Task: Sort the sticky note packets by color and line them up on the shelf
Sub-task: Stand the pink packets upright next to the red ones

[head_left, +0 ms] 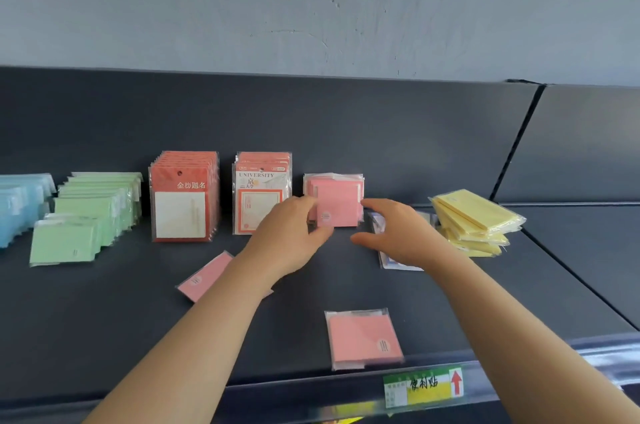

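Front lip of the dark grey metal shelf [104, 337] runs along the bottom, and a flat pink plastic-wrapped packet [363, 337] lies just behind it. Open shelf surface spreads front left. A second pink packet [204, 278] lies angled, partly under the left forearm. Further back, an upright stack of pink sticky note packets [341, 196] stands between the red-and-white card packs [261, 188] and the slumped pile of yellow packets [474, 219]. Left hand [294, 233] pinches the stack's front packet at its lower left corner. Right hand [391, 233] is spread wide, holding nothing, a fingertip just beside the stack's right edge.
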A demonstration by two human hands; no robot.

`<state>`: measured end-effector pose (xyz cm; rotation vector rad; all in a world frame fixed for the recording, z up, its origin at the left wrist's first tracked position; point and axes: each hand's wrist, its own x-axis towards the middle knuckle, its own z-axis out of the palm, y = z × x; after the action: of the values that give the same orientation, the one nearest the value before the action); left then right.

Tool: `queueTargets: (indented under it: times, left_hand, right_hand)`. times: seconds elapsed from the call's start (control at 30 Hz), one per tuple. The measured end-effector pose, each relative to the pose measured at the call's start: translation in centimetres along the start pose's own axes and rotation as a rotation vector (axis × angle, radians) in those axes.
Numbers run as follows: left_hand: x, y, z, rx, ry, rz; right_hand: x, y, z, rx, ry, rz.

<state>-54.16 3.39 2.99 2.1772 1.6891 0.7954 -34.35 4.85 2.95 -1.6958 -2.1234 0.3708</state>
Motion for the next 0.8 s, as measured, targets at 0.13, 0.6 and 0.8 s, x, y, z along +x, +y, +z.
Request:
queueTargets:
  times: [0.13, 0.6, 0.8]
  left_hand:
    - [-3.5, 0.0, -0.4, -0.034, -0.233, -0.053]
    - [-7.8, 0.8, 2.0, -0.022, -0.462, -0.090]
    - [-8.1, -0.9, 1.3, -0.086, -0.226, -0.135]
  right_hand:
    - [-4.4, -0.4, -0.7, 0.014, -0.152, 0.029]
    - [-9.5, -0.3, 1.3, 0.019, -0.335, 0.011]
    - [-7.9, -2.5, 3.0, 0.055, -0.228, -0.001]
